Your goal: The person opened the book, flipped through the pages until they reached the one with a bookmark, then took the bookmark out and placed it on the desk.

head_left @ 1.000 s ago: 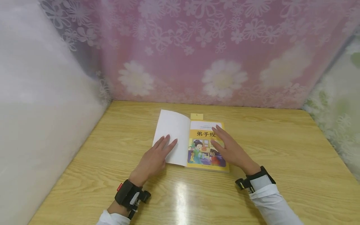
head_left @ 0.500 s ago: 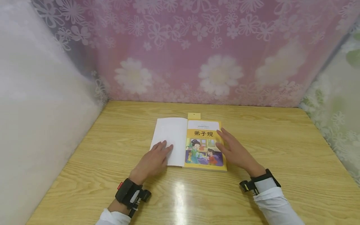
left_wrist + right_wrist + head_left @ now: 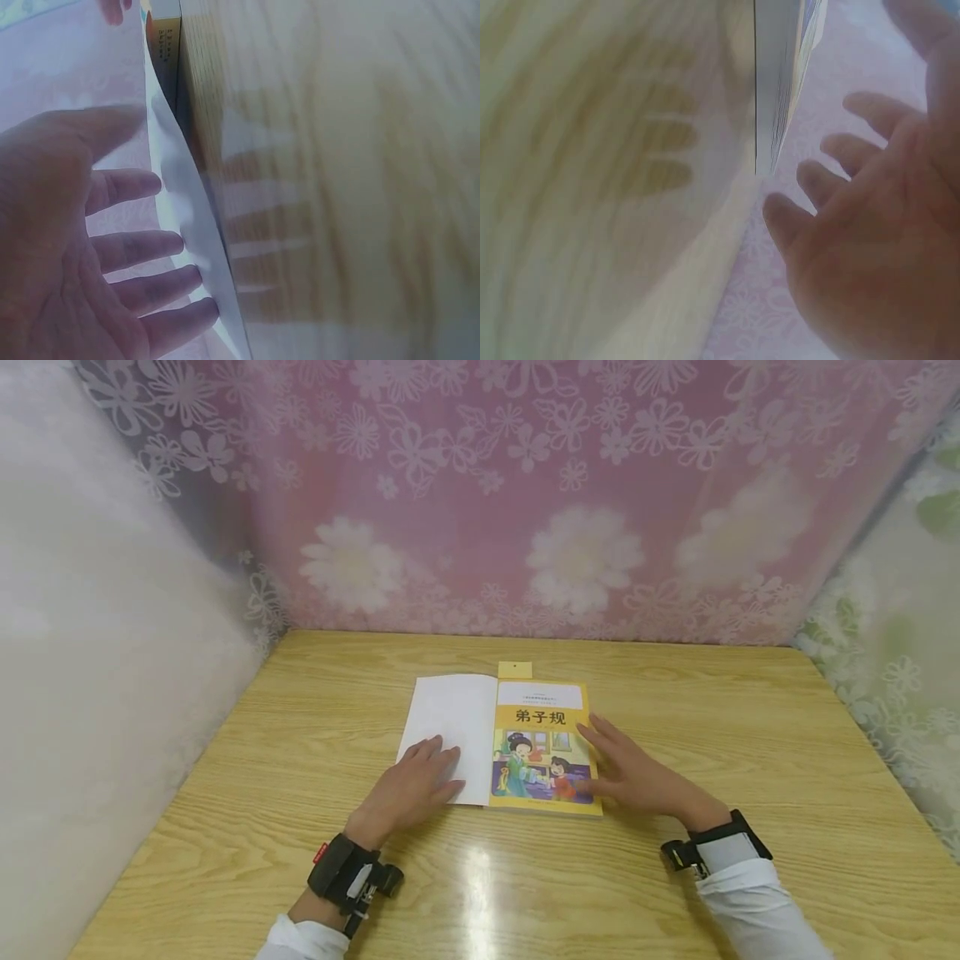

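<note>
A book (image 3: 544, 739) lies on the table with its cover turned over to the left, baring a white inner side (image 3: 459, 710). Its right side is a yellow title page with a cartoon of two figures. My left hand (image 3: 408, 785) rests its spread fingertips on the white side, and in the left wrist view those fingers (image 3: 154, 240) touch the slightly bowed sheet. Beside the right edge of the book is my right hand (image 3: 637, 772), fingers spread, thumb over the lower right of the picture. The right wrist view shows its fingers (image 3: 821, 180) apart from the page edges (image 3: 787, 90).
A small yellow tab (image 3: 515, 669) sticks out past the top of the book. The wooden table (image 3: 300, 727) ends at a pink floral curtain (image 3: 465, 560) behind, with a white sheet (image 3: 112, 652) along the left and floral cloth (image 3: 900, 635) at the right.
The white cover, raised at first, has come down flatter under my left hand. My right hand has drawn back to the right off the title page, its thumb spreading wider.
</note>
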`<state>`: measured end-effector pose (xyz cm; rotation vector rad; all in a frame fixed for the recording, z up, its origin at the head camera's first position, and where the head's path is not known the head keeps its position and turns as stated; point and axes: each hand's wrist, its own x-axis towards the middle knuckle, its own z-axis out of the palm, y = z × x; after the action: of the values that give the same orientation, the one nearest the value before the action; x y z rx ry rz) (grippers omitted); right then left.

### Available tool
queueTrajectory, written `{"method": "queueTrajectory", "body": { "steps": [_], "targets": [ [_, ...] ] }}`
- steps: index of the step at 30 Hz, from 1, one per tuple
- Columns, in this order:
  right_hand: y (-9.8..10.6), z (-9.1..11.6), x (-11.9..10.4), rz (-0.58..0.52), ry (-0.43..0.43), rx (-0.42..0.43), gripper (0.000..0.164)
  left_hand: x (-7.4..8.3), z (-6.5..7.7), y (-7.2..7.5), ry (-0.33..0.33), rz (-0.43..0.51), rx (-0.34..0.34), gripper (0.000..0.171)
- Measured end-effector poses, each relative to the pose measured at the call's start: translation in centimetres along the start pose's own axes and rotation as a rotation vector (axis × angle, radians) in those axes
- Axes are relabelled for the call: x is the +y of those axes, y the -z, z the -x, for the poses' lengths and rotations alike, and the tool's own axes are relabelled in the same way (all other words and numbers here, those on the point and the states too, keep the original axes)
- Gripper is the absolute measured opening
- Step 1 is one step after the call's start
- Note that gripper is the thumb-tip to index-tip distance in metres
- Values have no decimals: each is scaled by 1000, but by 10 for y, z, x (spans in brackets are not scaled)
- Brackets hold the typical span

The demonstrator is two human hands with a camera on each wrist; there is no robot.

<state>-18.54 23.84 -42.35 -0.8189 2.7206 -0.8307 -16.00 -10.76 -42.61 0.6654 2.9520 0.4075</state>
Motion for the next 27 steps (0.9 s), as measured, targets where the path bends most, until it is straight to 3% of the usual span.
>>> {"method": "queueTrajectory", "body": {
  "steps": [5, 10, 27],
  "targets": [
    [4, 2, 6, 0, 26, -50, 100, -1, 0, 1, 35, 22, -3, 58],
    [5, 3, 9, -18, 38, -75, 105, -2, -1, -1, 44, 45, 19, 61],
    [5, -2, 8, 28, 31, -138, 97, -3, -1, -4, 37, 37, 40, 66]
  ]
}}
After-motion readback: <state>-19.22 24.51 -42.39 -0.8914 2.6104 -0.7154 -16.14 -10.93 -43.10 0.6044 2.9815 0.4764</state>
